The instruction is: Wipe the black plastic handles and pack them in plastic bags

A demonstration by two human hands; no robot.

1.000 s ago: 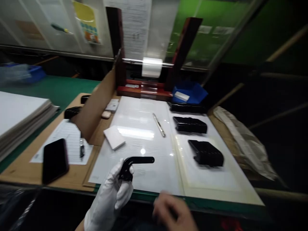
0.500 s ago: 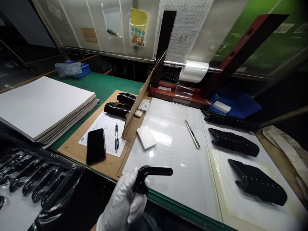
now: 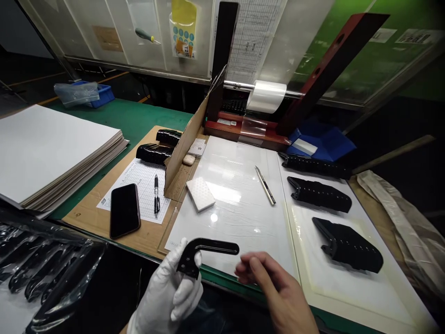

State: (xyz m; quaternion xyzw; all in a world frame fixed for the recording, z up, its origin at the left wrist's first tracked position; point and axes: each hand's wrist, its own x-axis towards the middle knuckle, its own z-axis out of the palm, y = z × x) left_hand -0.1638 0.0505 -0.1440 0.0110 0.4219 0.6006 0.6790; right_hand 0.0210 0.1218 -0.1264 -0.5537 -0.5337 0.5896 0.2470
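A glossy black curved handle with a long straight arm is gripped at its bent, thicker end by my left hand, which wears a white glove. The arm of the handle points right, above the table's front edge. My bare right hand is just right of the handle's tip, apart from it. Its fingers are loosely bent and nothing shows in them. Behind the handle, a white textured sponge block and a slim cutter knife lie on the glossy white work surface.
Rows of black parts lie on the right. To the left are a phone, a pen, a cardboard divider and stacked white sheets. A film roll hangs on a red frame at the back.
My right hand has come into view from the lower right, near the handle's tip. My left hand still holds the handle. The whole view has shifted a little.
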